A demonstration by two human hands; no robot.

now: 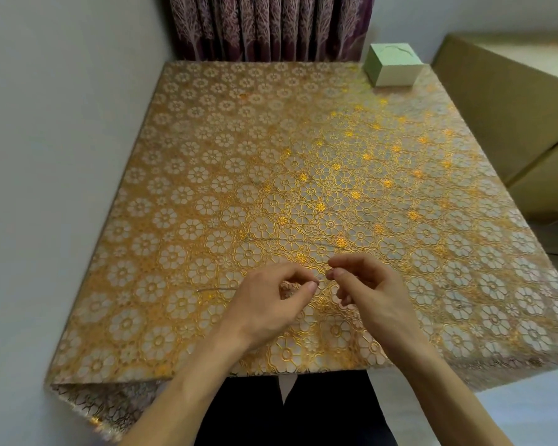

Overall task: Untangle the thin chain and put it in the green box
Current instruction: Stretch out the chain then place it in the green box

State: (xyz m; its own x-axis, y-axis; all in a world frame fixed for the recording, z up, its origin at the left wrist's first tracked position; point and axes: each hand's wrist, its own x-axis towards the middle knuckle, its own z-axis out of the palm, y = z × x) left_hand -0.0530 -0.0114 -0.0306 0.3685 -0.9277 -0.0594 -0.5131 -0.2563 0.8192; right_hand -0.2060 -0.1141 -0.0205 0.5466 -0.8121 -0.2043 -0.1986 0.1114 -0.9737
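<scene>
Where the near edge of the table [161, 358] meets your lap, both your forearms reach in over its gold, flower-patterned cloth. Your left hand [271, 304] has thumb and forefinger pressed together on the thin chain [218, 288]. Your right hand [364, 291] pinches it just beside, so the two pinches almost touch. This is probably so you can work a short tangled stretch between them. Your other fingers curl loosely, out of the way.

The chain is very fine and hard to follow. One strand trails left across the cloth from under your left hand, and a faint arc lies just beyond your fingertips. Whether there is a knot between the pinches is too small to tell.

Far off, at the table's back right corner and well apart from your hands, stands the green box [395, 67]. It was probably set there to leave you working room. I cannot tell whether its lid is on. Behind the table hangs a purple curtain [271, 24].

In all there are two hands, one chain and one green box.
</scene>
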